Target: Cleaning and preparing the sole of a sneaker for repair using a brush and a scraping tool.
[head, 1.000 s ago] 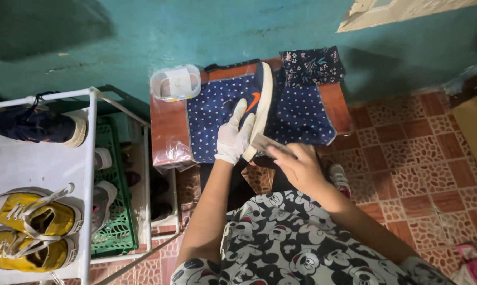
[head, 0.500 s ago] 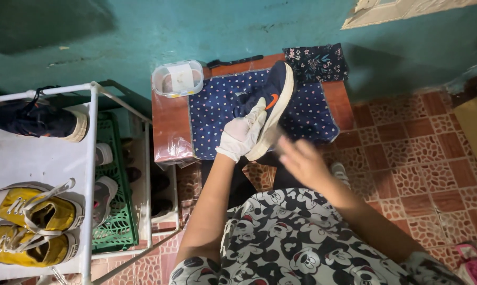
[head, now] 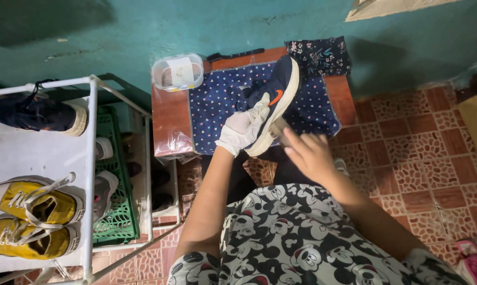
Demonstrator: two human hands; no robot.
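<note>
Left hand in a white glove, wrapped around the side of a navy sneaker with an orange mark and pale sole; sneaker held tilted, heel end down toward the body, toe end up and away. Right hand bare, just right of the sneaker's heel, fingers curled around a small pale object, likely a brush, pressed against the sole edge; exact grip not clear.

Sneaker raised above a navy dotted cloth spread over a reddish-brown worktop directly ahead of both hands. Beyond the left hand, at the worktop's far left corner, a clear plastic tub with a lid. Beyond the right hand, at the far right corner, a dark floral cloth, partly hanging over the edge. Thin dark stick-like item along the far edge, between tub and floral cloth; kind cannot be told. Crinkled clear plastic on the worktop's near left corner, just left of the gloved hand.

Well left of the left hand, a white shoe rack: a dark sneaker on the far end, a pair of yellow canvas shoes on the near end. Green crate between rack and worktop, more shoes in it, partly hidden.

Teal wall ahead, patterned red floor tiles right of the right hand.
</note>
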